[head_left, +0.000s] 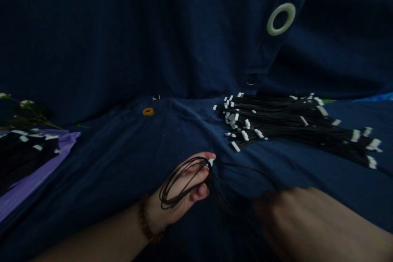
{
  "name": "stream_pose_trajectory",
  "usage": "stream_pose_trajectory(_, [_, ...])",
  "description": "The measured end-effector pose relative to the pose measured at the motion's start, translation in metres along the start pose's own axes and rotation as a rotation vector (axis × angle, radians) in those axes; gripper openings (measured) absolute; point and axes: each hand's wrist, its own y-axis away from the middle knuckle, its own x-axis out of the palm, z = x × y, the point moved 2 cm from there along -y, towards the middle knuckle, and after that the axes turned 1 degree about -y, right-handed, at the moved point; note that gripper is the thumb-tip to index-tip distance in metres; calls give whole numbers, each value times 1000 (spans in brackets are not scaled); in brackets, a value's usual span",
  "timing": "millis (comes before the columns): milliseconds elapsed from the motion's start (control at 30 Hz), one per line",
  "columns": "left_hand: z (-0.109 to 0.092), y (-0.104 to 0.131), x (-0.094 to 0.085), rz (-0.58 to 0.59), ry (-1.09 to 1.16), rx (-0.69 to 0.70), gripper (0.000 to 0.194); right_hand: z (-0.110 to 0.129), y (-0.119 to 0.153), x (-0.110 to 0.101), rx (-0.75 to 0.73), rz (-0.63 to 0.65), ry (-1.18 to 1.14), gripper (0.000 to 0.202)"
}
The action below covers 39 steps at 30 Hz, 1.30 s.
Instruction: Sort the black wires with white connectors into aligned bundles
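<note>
My left hand (190,190), with a beaded bracelet (145,223) at its wrist, is closed around a looped black cable (172,200). A small white connector (210,163) on the cable shows at the fingertips. Loose black strands run from that hand toward the right. Over there my right hand (288,217) is smeared by motion, its fingers dark and turned away, so I cannot make out what they hold. Beyond it lies a pile of black cables (285,118) with white connectors at both ends.
Dark blue cloth covers the surface and hangs behind, with a pale ring (281,19) on it. An orange ring-shaped coil (148,111) lies at centre left. More white-ended cables (24,159) rest on purple wrapping (39,176) at left, near white flowers (27,103).
</note>
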Motion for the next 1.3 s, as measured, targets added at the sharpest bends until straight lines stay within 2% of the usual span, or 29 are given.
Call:
stream_pose_trajectory(100, [-1,1,2,14,-25,-40,26,4,-15,4,-44,220,24,24])
stream_pose_trajectory(167, [-2,1,4,24,-21,-54,29,3,-29,3,41,351,-101,22])
stream_pose_trajectory(233, [-3,0,5,33,-31,-55,31,2,-40,2,112,405,-284,23])
stream_pose_trajectory(333, [-3,-1,6,19,-84,-70,32,2,-48,7,174,392,-546,25])
stream_pose_trajectory(433, [-2,-2,6,27,-118,-66,32,2,-49,17,218,340,-698,25])
stream_pose_trajectory(533, [0,-3,6,49,-129,-60,31,1,-48,23,260,331,-737,23])
stream_pose_trajectory(700, [2,-4,4,20,-151,-66,29,-2,-49,23,278,349,-728,21])
stream_pose_trajectory(900, [4,-4,-1,5,-109,-57,29,-16,-50,22,385,490,-999,27])
stream_pose_trajectory(1000, [5,-4,-2,6,-94,-74,29,-24,-51,12,425,595,-1107,21])
stream_pose_trajectory(1067, [6,-5,-2,23,-91,-60,29,-29,-53,3,496,629,-1261,16])
stream_pose_trajectory(1133, [6,-5,-2,23,-80,-38,27,-36,-55,-7,546,590,-1476,15])
stream_pose_trajectory(1167, [6,-5,-2,16,-72,-27,26,-40,-57,-13,549,523,-1578,16])
stream_pose_trajectory(1233, [6,-6,-3,-6,-60,-7,24,-49,-59,-24,546,313,-1681,18])
stream_pose_trajectory(1300, [6,-6,-4,-6,-51,4,24,-57,-61,-34,542,44,-1609,18])
